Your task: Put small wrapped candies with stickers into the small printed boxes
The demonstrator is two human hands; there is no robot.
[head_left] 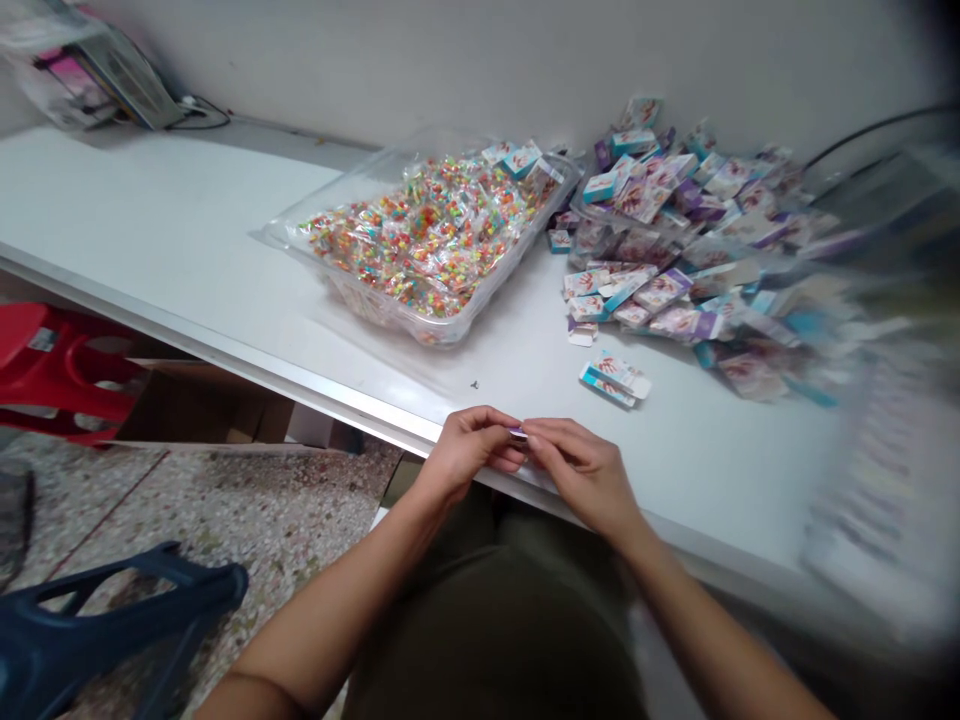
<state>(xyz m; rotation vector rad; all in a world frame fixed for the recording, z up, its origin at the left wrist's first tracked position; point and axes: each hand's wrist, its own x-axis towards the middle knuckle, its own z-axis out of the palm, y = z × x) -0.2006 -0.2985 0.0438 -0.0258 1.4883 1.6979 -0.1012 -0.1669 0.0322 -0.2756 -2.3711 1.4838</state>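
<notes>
Just over the table's front edge, my left hand [480, 442] and my right hand [581, 460] meet with fingertips pinched on a small carton [518, 434]. Only a thin white and purple strip of that carton shows between the fingers; the rest is hidden. Beyond my right hand, one blue and white carton [615, 380] lies on the table with an end flap standing out. A heap of similar small cartons [660, 290], purple, blue and white, spreads behind it. A clear plastic tub [465, 325] beyond my hands holds many small clear packets of multicoloured pieces [420, 225].
The white table [187, 240] runs along the wall. A tiny dark bit [474, 384] lies near my hands. Left below stand a red stool [60, 360], an open cardboard box [202, 400] and a dark blue stool [112, 620]. Blurred stacked material [885, 470] stands at right.
</notes>
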